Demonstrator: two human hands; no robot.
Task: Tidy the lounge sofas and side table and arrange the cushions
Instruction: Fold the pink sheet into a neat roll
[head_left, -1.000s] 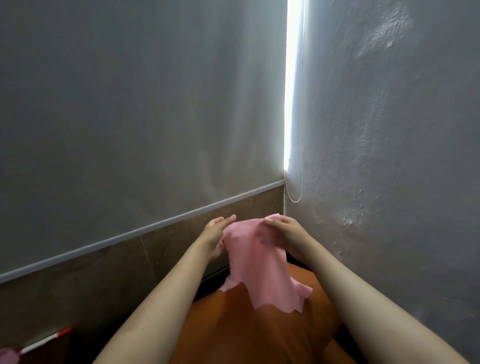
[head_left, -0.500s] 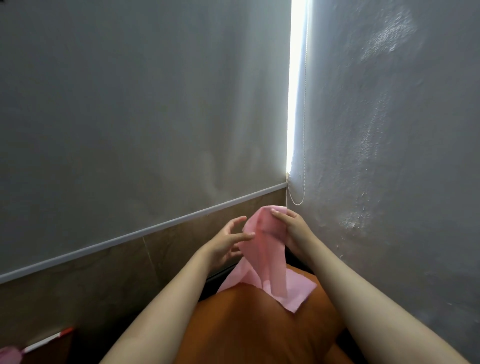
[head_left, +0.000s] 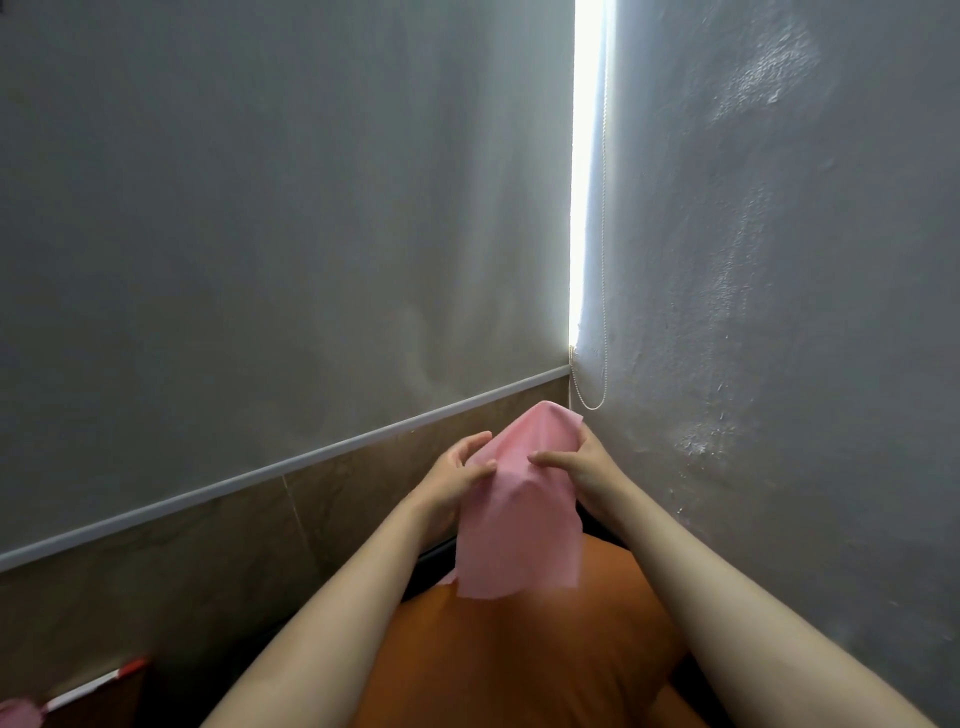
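Far left of the orange cushion (head_left: 519, 654) lies a duster (head_left: 88, 688). Above the cushion, the left hand (head_left: 457, 478) pinches the pink cloth (head_left: 519, 530) at its left edge, and the right hand (head_left: 582, 467) has its fingers curled round the upper right edge. A slack pinch could drop the cloth onto the cushion, and lifting higher might snag the blind cord (head_left: 602, 260) above and to the right. No container shows.

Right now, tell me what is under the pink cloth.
The cloth hangs from the left hand and right hand. Below it lies an orange cushion. The cloth covers the cushion's far edge, so that part cannot be seen.
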